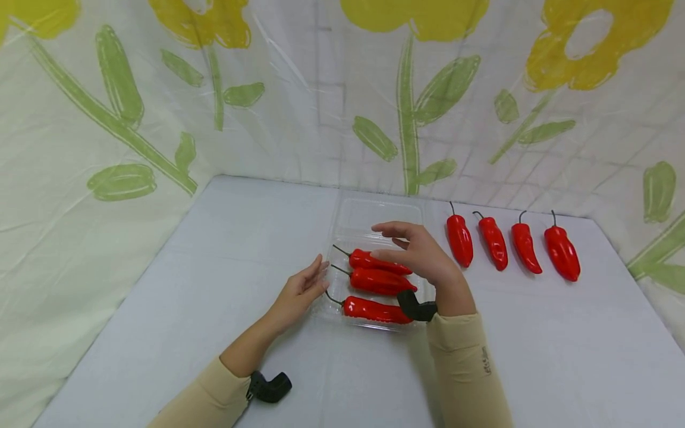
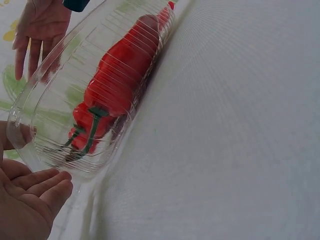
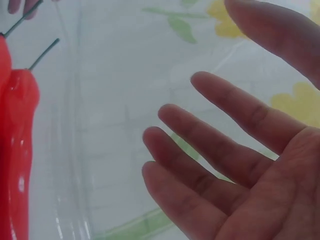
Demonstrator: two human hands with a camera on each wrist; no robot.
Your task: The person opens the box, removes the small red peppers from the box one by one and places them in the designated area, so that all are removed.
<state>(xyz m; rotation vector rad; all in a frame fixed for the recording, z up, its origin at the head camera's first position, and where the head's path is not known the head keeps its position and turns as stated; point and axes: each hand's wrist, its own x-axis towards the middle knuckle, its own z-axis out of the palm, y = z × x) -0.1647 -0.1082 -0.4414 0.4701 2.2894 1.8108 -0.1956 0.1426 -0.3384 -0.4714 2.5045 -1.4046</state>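
Observation:
A clear plastic clamshell container [image 1: 369,326] lies with its lid folded back. In its tray are three red chili peppers, the nearest pepper [image 1: 374,309] set apart from the middle pepper [image 1: 380,282] and the far pepper [image 1: 369,260]. My left hand [image 1: 299,294] is at the tray's left end, fingers extended, fingertips right at the rim by the stems. Over the tray hovers my right hand [image 1: 420,252], thumb and fingers spread apart with nothing between them. The right wrist view shows the right palm [image 3: 280,190] with loosely extended fingers beside the red peppers [image 3: 17,145].
To the right of the container, several more red peppers stand in a row, from the leftmost pepper [image 1: 459,240] to the rightmost pepper [image 1: 562,252]. The transparent lid [image 1: 381,209] lies flat at the back. A flower-printed curtain [image 1: 299,119] rises behind the white table [image 1: 203,267].

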